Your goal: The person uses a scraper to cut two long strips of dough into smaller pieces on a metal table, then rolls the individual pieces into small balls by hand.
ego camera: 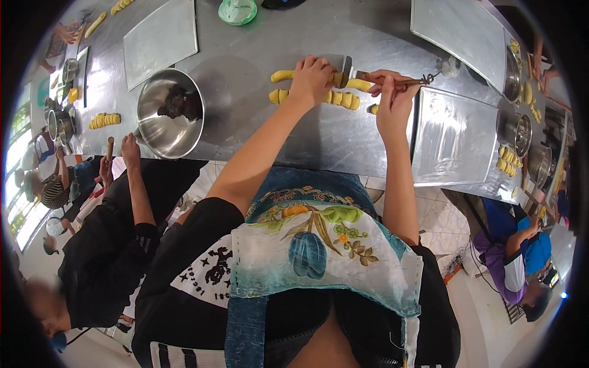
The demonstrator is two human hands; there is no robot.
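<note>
On the steel table, a yellow dough roll (282,76) lies crosswise under the fingers of my left hand (313,80), which steadies it. My right hand (393,99) grips the wooden handle of a cleaver (345,71); its broad blade stands across the roll, just right of my left fingers. Another length of yellow dough (359,84) lies right of the blade, by my right fingertips. Nearer to me runs a row of cut dough pieces (343,100), partly hidden by my left wrist. A small dough piece (373,109) sits beside my right wrist.
Left stands a steel bowl (195,133) holding a dark brown mass. Metal trays lie at right (453,138), back right (460,41) and back left (161,46). A green-white bowl (237,11) is at the back. A co-worker's hand (131,149) is near the bowl; others work at both sides.
</note>
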